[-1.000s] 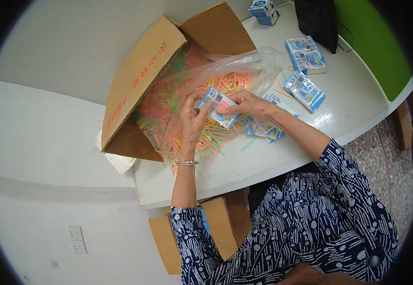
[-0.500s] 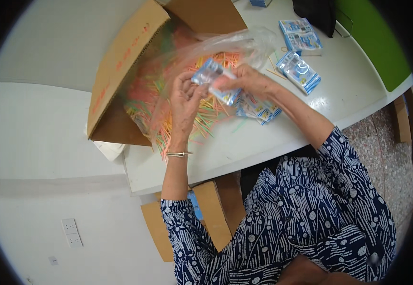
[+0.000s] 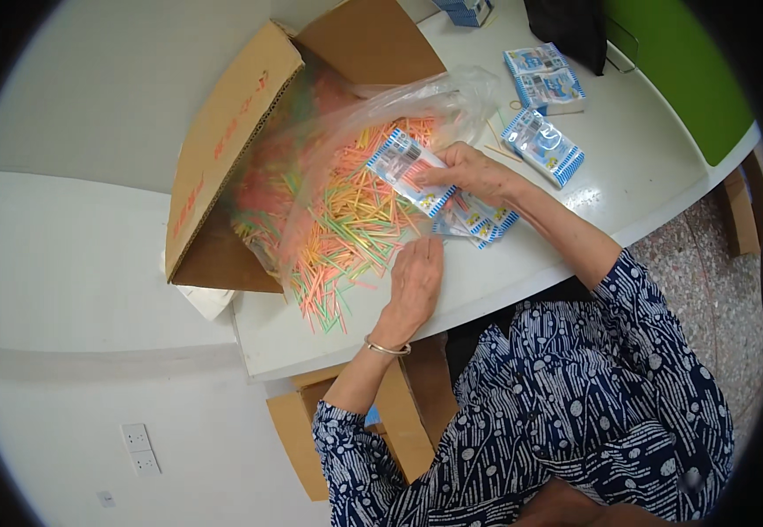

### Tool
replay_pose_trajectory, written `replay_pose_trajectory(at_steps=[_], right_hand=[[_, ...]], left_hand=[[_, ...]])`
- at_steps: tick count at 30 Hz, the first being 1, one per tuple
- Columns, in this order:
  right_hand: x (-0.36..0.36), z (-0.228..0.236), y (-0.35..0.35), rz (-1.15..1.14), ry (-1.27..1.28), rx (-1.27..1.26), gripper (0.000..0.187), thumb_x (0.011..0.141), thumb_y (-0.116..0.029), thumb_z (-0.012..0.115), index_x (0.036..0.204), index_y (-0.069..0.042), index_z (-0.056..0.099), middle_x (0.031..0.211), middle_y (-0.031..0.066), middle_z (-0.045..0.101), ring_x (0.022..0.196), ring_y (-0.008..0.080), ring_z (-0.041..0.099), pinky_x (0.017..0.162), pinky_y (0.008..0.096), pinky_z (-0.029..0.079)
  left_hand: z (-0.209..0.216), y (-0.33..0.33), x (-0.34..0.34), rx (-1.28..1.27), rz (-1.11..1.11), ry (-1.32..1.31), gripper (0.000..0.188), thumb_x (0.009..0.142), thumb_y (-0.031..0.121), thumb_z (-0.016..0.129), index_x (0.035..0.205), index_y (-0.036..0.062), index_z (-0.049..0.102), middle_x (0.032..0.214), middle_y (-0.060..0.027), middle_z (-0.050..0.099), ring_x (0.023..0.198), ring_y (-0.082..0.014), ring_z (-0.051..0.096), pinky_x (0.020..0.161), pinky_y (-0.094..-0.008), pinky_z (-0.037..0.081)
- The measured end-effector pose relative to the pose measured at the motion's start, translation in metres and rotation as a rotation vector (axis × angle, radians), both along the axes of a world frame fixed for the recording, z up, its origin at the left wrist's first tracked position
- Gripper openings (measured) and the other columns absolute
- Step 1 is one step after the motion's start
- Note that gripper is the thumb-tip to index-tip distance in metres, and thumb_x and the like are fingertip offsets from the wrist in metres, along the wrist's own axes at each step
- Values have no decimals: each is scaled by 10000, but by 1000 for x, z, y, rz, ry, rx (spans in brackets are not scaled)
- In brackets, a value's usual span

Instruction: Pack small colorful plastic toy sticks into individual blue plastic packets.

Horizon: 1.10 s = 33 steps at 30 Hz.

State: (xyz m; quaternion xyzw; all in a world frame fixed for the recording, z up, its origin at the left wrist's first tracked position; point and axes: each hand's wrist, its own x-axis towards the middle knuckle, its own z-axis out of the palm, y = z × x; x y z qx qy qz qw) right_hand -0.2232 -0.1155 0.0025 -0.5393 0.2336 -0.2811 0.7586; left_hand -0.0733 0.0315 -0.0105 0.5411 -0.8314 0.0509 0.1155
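Observation:
My right hand (image 3: 478, 176) grips a small plastic packet (image 3: 409, 171) with blue-striped ends and a clear window showing pink sticks inside. It is held above the spread of thin coloured sticks (image 3: 346, 211), pink, yellow and green, that spill from a clear plastic bag (image 3: 460, 88). Lower down, at the near edge of the sticks, my left hand (image 3: 416, 279) is low over the table, back upward. Its fingers are bent and close together, and their tips are hidden. Several similar packets (image 3: 478, 224) lie overlapping under my right wrist.
A large open cardboard box (image 3: 232, 149) lies tipped at the left of the white table (image 3: 636, 158), holding the bag. More packets lie at the right: a single one (image 3: 544, 147) and a stack (image 3: 546, 79). A black bag (image 3: 574, 31) is at the back; a carton (image 3: 399, 422) stands below the table.
My left hand has let go of the packet and moved down and right to the near edge of the sticks. My right hand still holds the packet, now turned flatter with its printed face showing.

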Motion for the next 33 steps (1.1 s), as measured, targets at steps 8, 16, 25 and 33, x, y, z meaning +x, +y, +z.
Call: replay_pose_trajectory(at_steps=[8,16,25,33], right_hand=[[1,-5,0,161,97,-81,295,826,-305,690,932,-31,678,756,7,649,608,33,573,459,182,429],[6,-12,13,332,-56,26,292,846,-283,674,957,-13,673,811,22,661,681,59,598,547,199,475],[3,-11,16,352,-93,84,282,845,-244,676,978,5,665,842,34,668,722,66,613,574,213,494],[-23,-2,19,227,1,28,260,822,-242,697,928,-4,694,800,22,666,683,49,588,554,204,443]], left_hand=[[80,-20,53,26,172,855,254,824,-23,576,1064,2,495,808,-75,550,766,-164,595,676,-272,495],[96,-42,36,-8,142,1338,272,876,-29,555,1127,-7,452,872,-57,599,818,-84,578,708,-204,457],[72,-40,26,125,90,1195,158,879,71,601,996,-29,638,1023,-73,604,970,-117,546,817,-258,451],[64,-48,0,372,185,1131,223,861,42,601,1071,-25,574,1004,-54,587,892,-102,561,750,-241,469]])
